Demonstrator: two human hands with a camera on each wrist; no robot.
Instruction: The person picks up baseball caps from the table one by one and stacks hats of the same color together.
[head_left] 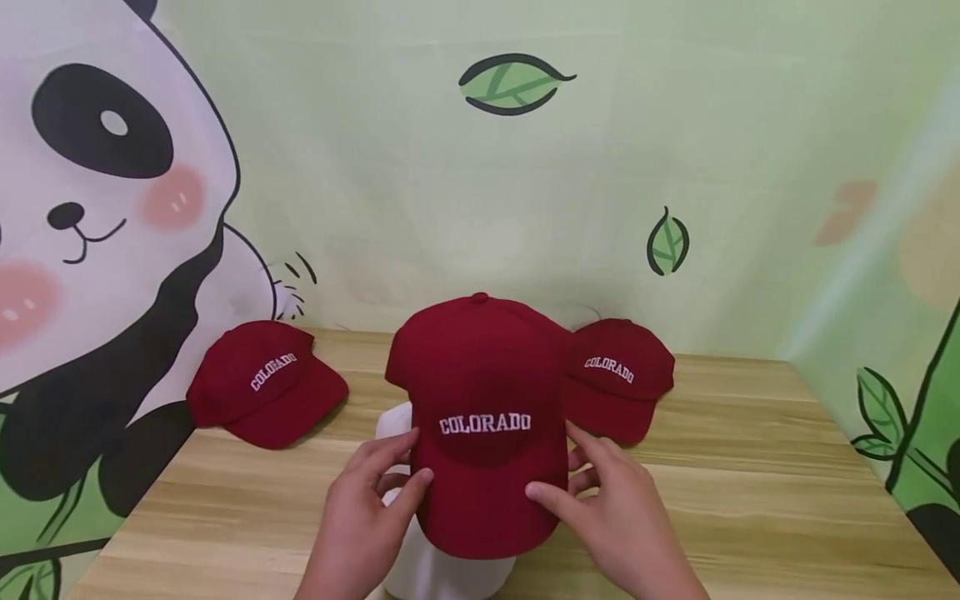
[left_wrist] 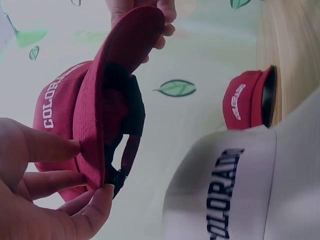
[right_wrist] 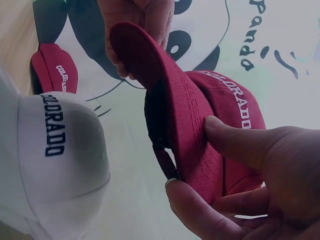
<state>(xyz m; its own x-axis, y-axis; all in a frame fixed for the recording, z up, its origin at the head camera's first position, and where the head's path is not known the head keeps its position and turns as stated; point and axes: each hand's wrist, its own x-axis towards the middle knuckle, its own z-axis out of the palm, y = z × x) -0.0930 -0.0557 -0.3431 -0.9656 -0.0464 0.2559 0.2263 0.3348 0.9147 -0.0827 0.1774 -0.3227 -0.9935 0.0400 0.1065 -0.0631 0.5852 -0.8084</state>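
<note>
A dark red baseball cap (head_left: 480, 375) with white COLORADO lettering is held up in front of me, its brim toward me and tilted down. My left hand (head_left: 363, 508) pinches the left edge of the brim between thumb and fingers. On the opposite edge, my right hand (head_left: 618, 508) grips the brim the same way. Both wrist views show the cap's underside and its dark inner band. Beneath it is a white cap (left_wrist: 225, 190) with dark COLORADO lettering, mostly hidden by the red cap in the head view; the two are apart.
Two more red COLORADO caps sit on the wooden table (head_left: 750, 475), one at the left (head_left: 255, 383) and one at the back right (head_left: 618, 375), the latter partly behind the held cap. A green backdrop (head_left: 360, 167) with a panda and leaves rises behind the table.
</note>
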